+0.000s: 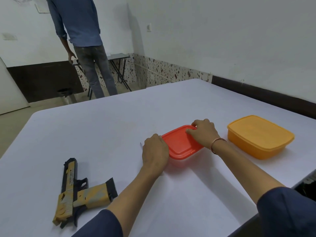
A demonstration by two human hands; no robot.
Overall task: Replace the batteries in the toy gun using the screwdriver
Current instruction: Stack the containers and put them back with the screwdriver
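**Both hands on the red box, toy gun lying at your left**

The toy gun (82,192) lies flat on the white table (102,134) at your near left, apart from both hands. Its barrel runs away from you and its yellow grip is turned towards your left forearm. Your left hand (154,151) clasps the left end of the red box (186,157), fingers curled down over its edge with their tips hidden. The box's red lid (179,144) sits on top. Your right hand (203,132), a thin bangle at its wrist, pinches the lid's far corner between thumb and fingertips. To the right stands an orange box (259,136), lidded, near the red one but not touching it.
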